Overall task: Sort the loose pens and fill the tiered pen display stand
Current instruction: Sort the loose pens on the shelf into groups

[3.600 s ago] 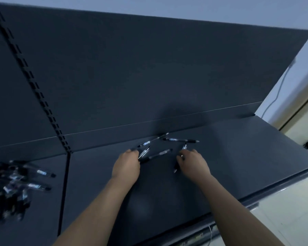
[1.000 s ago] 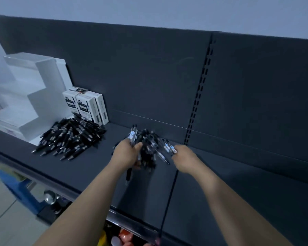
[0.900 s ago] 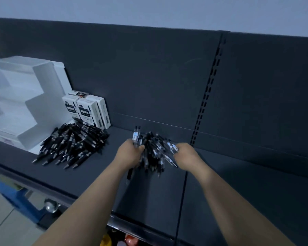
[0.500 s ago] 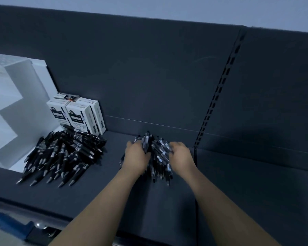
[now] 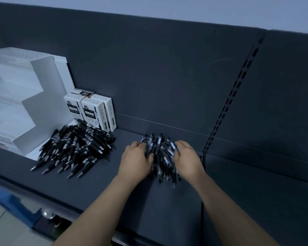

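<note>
- Black plastic pens with pale label bands are lying gathered in a tight bundle on the matte dark shelf, close to its back panel.
- The left hand is gripping the bundle's left side, fingers curling over the barrels and thumb pressing against them.
- The right hand is clasping the opposite side, fingers wrapping over the pens; both hands are squeezing the bundle between them.
- Pen ends are sticking out beyond the hands, towards the panel and towards the person.
- A second, loose pile of similar black pens is fanning out on the shelf well to the left, their tips pointing towards the shelf's front edge.
- The white stepped display stand, smooth and angular, is standing just beside that pile, at the far left.
- Small white rectangular boxes are standing upright behind the pile, against the panel.
- A slotted upright strip is running up the panel just right of the hands.
</note>
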Demonstrator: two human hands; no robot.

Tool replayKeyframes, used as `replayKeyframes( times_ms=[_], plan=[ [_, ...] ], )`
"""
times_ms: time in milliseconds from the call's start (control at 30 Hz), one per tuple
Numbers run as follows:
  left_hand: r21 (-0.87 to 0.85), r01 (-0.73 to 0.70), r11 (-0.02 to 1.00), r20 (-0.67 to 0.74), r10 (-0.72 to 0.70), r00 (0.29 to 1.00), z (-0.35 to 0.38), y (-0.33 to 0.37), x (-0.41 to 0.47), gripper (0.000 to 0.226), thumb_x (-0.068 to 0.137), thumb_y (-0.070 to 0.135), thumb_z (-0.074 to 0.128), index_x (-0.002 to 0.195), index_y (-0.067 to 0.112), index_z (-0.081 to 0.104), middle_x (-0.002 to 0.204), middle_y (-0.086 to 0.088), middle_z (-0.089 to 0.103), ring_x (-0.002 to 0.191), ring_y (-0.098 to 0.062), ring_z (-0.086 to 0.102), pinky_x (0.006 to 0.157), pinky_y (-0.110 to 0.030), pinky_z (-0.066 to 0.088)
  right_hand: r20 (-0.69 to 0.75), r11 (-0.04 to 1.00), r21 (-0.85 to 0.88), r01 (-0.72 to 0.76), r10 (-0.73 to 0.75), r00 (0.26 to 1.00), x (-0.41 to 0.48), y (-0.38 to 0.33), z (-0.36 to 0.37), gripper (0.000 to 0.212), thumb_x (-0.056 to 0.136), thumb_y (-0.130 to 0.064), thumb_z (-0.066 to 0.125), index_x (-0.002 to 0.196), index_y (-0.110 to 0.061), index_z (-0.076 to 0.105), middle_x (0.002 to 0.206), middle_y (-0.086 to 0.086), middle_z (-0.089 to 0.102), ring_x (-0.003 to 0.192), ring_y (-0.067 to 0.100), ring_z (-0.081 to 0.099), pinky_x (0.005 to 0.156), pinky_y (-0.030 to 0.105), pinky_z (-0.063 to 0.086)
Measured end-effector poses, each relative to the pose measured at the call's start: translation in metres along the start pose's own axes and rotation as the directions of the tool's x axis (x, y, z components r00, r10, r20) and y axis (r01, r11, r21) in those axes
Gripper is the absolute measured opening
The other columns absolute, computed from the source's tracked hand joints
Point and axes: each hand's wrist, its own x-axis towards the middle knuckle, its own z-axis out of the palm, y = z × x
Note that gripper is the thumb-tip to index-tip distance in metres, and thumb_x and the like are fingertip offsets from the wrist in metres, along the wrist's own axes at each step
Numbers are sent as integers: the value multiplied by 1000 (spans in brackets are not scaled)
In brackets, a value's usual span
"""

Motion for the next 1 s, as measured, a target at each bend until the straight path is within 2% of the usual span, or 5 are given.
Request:
replayKeyframes(
  times_ms=[200, 433, 633, 833, 1000],
  plan=[
    [98, -51, 994, -170, 68, 983, -51, -45, -7, 41, 89, 29, 61, 124, 7, 61, 121, -11, 60, 108, -33, 55, 94, -39, 44, -5, 981, -132, 144, -146, 989, 7, -51, -6, 35, 101, -11, 36, 132, -3, 50, 139, 7, 49, 127, 22, 44, 107, 24, 29],
    [123, 74, 990, -220, -45, 975, -108, -137, -2, 41, 88, 30, 64, 124, 12, 63, 121, -8, 62, 109, -32, 56, 94, -39, 45, 107, 967, -126, 219, -206, 973, 25, -126, 32, 43, 103, -22, 39, 144, -9, 41, 147, 5, 43, 134, 21, 42, 111, 32, 33],
    [123, 164, 979, -137, -146, 980, -138, -210, 19, 36, 89, 30, 62, 117, 8, 64, 123, -11, 59, 112, -33, 52, 93, -39, 45, 148, 977, -96, 190, -174, 974, 48, -196, 78, 36, 101, -31, 44, 129, -12, 58, 128, 5, 57, 116, 21, 53, 97, 34, 44],
    [91, 108, 990, 61, -114, 992, -142, -249, 43, 55, 90, 39, 57, 138, 14, 48, 143, -7, 46, 128, -28, 44, 106, -35, 38, 131, 960, -226, 167, -139, 981, 55, -236, 119, 35, 95, -39, 53, 116, -13, 63, 112, 5, 61, 109, 21, 52, 89, 31, 41],
    [96, 38, 995, 94, -47, 994, -139, -260, 52, 57, 90, 42, 55, 140, 17, 45, 143, -5, 44, 132, -25, 38, 107, -32, 33, 135, 951, -308, 33, 10, 991, 60, -246, 138, 24, 95, -31, 52, 106, -11, 58, 109, 9, 58, 101, 27, 55, 73, 31, 39]
  ],
)
